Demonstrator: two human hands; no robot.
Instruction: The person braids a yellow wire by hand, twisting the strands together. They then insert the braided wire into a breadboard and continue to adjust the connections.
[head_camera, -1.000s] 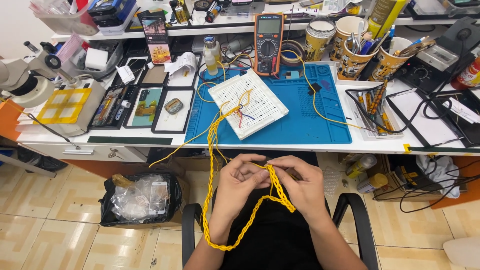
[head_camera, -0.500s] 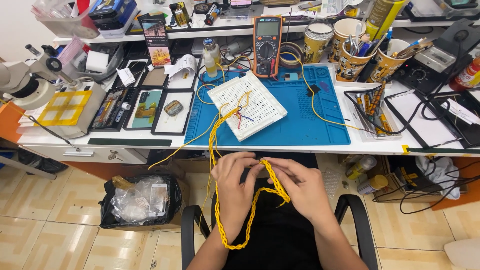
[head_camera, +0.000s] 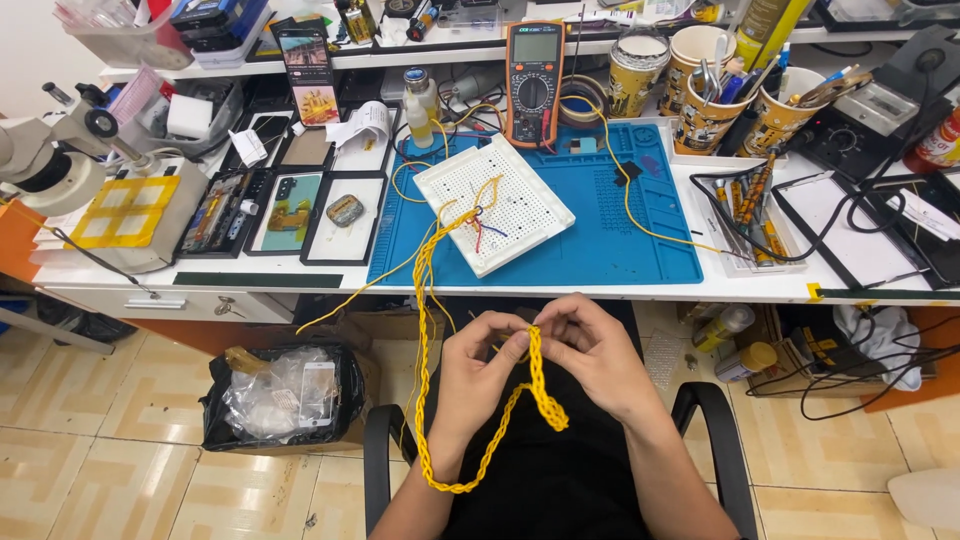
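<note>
Your left hand (head_camera: 478, 372) and right hand (head_camera: 600, 355) meet over your lap, in front of the near edge of the table (head_camera: 560, 290). Both grips are closed on the braided yellow wire (head_camera: 540, 385): the fingertips of each hand pinch its top end, where the two hands almost touch. From that pinch the braid hangs down past your right palm, bends near your wrist and swings left in a loop below your left forearm. The loop then climbs as a looser yellow strand along the left side of your left hand, up over the table edge and onto the white breadboard (head_camera: 495, 203), which lies tilted on the blue mat (head_camera: 610, 235). A multimeter (head_camera: 533, 83) stands upright just beyond the breadboard, at the far edge of the mat. To the right of it stand paper cups (head_camera: 705, 100) full of tools. On the left part of the table a microscope (head_camera: 50, 165) stands beside flat trays (head_camera: 285, 205) of small parts. A black bag (head_camera: 280, 395) sits on the floor left of your chair, holding clear plastic
</note>
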